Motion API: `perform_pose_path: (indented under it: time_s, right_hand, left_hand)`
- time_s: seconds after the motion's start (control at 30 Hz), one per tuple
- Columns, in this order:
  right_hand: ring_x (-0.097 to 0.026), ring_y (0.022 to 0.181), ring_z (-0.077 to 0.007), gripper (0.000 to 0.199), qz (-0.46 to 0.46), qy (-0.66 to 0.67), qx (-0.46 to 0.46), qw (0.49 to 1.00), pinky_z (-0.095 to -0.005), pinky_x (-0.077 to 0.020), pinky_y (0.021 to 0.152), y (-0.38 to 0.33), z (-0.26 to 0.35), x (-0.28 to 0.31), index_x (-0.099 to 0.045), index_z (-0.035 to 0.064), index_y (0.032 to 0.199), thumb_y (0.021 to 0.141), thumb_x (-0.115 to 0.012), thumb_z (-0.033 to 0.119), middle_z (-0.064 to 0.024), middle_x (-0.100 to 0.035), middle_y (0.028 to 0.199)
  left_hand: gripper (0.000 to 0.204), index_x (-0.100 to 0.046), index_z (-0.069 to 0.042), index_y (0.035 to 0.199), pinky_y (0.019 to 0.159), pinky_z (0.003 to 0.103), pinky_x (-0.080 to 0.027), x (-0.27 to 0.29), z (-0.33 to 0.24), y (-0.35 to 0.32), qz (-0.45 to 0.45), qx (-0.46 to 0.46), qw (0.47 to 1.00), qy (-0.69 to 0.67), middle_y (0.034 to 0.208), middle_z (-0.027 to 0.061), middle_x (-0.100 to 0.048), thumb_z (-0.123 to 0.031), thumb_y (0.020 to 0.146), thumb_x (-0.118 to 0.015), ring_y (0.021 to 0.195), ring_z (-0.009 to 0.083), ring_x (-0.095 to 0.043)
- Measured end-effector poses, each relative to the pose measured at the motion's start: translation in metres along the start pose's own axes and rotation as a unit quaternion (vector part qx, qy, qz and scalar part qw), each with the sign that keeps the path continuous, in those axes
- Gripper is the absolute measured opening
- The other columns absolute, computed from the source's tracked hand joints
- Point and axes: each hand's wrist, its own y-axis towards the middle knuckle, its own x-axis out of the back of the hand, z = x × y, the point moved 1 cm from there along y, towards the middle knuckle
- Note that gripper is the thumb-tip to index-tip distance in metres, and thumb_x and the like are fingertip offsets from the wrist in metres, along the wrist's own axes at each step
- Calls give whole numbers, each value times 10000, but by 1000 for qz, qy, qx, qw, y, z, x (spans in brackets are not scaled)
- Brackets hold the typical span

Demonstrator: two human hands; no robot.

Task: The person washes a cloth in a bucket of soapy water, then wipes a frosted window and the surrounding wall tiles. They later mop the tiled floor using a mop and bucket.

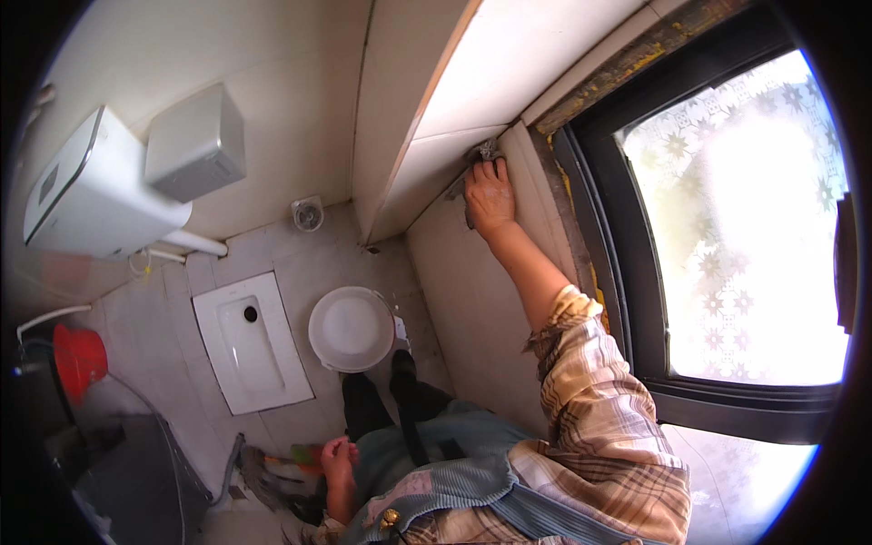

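My right hand (490, 198) reaches up along the wall beside the window, its fingers bent over a crumpled dark grey rag (488, 149). The rag is pressed into the corner where the pale tiled walls meet, and the palm hides most of it. Low on my left side, my left hand (339, 457) hangs near my body with its fingers loosely curled in; nothing shows in it. A round white basin (350, 329) stands on the floor just ahead of my feet.
A squat toilet (252, 343) is set in the floor left of the basin. A red bucket (79, 361) stands at far left. White boxes, one a tank (104, 195), hang on the left wall. To the right is a black-framed window (595, 191) with patterned glass.
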Motion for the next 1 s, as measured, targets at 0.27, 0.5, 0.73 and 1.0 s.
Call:
perform_pose_path:
  time_s: [0.27,0.5,0.73,1.0]
  right_hand:
    - [-480,1022,-256,269,-40,-55,80,994,-433,-306,976,-7,20,-46,-606,38,989,784,-493,172,-110,-570,992]
    - [-480,1023,-261,262,32,-88,108,990,-423,-330,968,-18,69,-99,-592,45,1007,781,-503,144,-120,-556,1028]
    - [-476,1007,-287,287,42,-148,105,982,-431,-345,922,-31,110,-174,-573,22,1025,763,-538,135,-145,-531,1050]
    - [-468,984,-263,308,11,-105,117,987,-397,-362,873,-23,136,-199,-561,32,1033,733,-560,99,-125,-517,1031]
  left_hand:
    - [152,-573,-37,999,546,226,-446,9,11,28,-14,-17,1000,15,799,53,-621,-92,865,-528,656,106,-572]
    - [156,-568,-31,997,570,227,-444,-22,39,131,45,19,998,-26,803,49,-612,-114,871,-530,663,108,-573]
    - [161,-557,-35,994,583,227,-442,-47,48,204,68,56,996,-33,803,45,-596,-142,873,-545,670,115,-562]
    - [174,-575,-48,1010,612,242,-454,-73,115,274,67,153,981,-99,818,39,-604,-144,867,-548,701,132,-578]
